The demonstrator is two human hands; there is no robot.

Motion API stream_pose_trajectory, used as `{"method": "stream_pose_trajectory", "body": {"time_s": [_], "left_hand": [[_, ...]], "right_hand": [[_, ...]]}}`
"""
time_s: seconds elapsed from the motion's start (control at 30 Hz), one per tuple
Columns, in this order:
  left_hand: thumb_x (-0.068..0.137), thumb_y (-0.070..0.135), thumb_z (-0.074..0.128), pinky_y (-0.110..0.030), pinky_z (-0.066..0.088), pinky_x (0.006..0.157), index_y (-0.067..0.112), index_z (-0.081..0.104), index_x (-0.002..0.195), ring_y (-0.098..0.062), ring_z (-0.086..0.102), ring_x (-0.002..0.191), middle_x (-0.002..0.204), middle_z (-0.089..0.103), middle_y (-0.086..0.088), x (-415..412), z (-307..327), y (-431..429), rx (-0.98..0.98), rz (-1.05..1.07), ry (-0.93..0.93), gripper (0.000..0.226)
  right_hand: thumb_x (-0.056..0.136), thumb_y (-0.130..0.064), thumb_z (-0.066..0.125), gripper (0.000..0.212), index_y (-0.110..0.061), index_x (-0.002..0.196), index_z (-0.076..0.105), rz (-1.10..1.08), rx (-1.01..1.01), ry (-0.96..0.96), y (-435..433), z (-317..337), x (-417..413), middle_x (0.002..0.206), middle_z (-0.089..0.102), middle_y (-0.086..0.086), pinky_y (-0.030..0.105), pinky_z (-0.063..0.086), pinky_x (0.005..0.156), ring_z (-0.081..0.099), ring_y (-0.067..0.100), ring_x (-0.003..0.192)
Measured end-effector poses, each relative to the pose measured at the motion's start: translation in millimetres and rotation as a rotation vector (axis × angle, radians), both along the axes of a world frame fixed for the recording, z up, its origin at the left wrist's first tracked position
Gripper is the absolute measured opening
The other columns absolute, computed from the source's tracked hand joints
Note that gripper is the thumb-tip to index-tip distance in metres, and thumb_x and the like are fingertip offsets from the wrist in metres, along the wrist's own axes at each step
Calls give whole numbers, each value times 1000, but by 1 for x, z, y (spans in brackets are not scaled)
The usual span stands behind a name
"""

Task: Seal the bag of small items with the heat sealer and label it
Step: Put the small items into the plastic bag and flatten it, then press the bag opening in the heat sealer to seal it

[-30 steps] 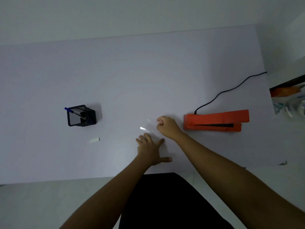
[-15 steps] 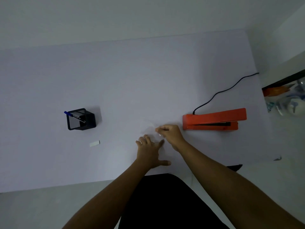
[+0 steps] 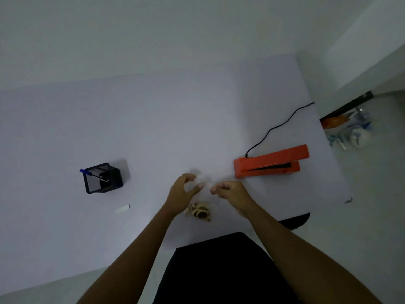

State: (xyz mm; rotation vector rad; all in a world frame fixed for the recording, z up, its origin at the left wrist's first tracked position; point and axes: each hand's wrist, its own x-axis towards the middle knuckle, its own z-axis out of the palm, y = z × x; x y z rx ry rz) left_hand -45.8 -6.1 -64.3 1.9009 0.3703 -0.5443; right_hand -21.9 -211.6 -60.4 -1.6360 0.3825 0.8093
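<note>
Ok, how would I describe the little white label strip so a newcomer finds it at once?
On the left half of the white table stands a black mesh pen holder. Just nearer the person than it, lying flat and alone, is the label strip: a small white rectangle, paler than the table.

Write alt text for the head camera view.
A left hand and right hand, close together over a white table, apparently hold a blurred clear plastic bag of small brown round items. An orange corded heat sealer lies to the right; a black mesh pen holder and white label to the left.
</note>
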Motion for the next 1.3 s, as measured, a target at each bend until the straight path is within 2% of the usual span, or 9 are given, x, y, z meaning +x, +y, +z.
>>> {"method": "stream_pose_trajectory", "body": {"time_s": [0.03,0.1,0.2,0.3,0.57,0.77,0.93,1.2,1.3], "left_hand": [[90,30,68,-28,44,84,22,68,95,-5,60,89,95,67,12,2,3,-1,-76,-21,14,10],[93,21,64,-30,51,80,18,74,80,-9,68,81,83,74,8,4,8,-5,-161,-36,24,17],[92,17,64,-22,53,79,8,78,86,-16,72,88,88,78,-2,5,16,-19,-229,-4,58,17],[91,17,66,-22,55,79,8,77,89,-20,74,88,87,78,-5,8,18,-42,-311,58,84,15],[94,23,62,-9,49,70,4,77,96,-9,72,87,94,78,-6,6,28,-118,-396,84,139,24],[94,27,60,-23,51,80,9,77,100,-8,72,89,96,78,-2,10,28,-172,-393,144,187,25],[93,23,62,-14,49,65,5,76,98,-11,73,83,93,78,-6,17,30,-214,-380,343,182,24],[92,26,64,-23,47,69,4,75,96,-18,73,83,92,77,-10,26,25,-242,-360,523,149,24],[93,26,63,-15,49,62,2,74,98,-18,72,82,93,76,-11,29,22,-247,-347,533,142,27]], "right_hand": [[85,-18,75,6,-16,81,78,-17,-3,-2,-5,3,-1,88,79,2,35,54,90,72,14,91],[85,-20,75,7,-14,82,79,-57,-14,-5,-15,9,-4,89,79,1,35,53,89,70,13,90],[84,-25,76,16,-10,87,79,-85,-13,-13,-31,17,-8,92,79,3,33,51,88,69,11,89],[85,-21,74,13,-9,88,79,-128,7,-15,-49,25,-9,93,79,5,31,49,88,69,10,87],[87,-16,71,13,-5,90,78,-169,64,29,-127,31,3,95,77,13,30,49,86,70,18,88],[87,-16,71,15,-4,94,77,-155,90,64,-178,27,18,97,77,16,36,52,91,72,25,95],[88,-18,70,15,-9,99,75,-194,102,75,-201,24,28,97,78,11,36,51,88,73,23,95],[88,-18,70,9,-12,94,75,-200,59,69,-225,14,31,99,77,8,33,52,87,71,21,99],[89,-17,69,12,-10,96,74,-215,51,77,-227,12,32,98,76,8,31,52,80,71,20,97]]}}
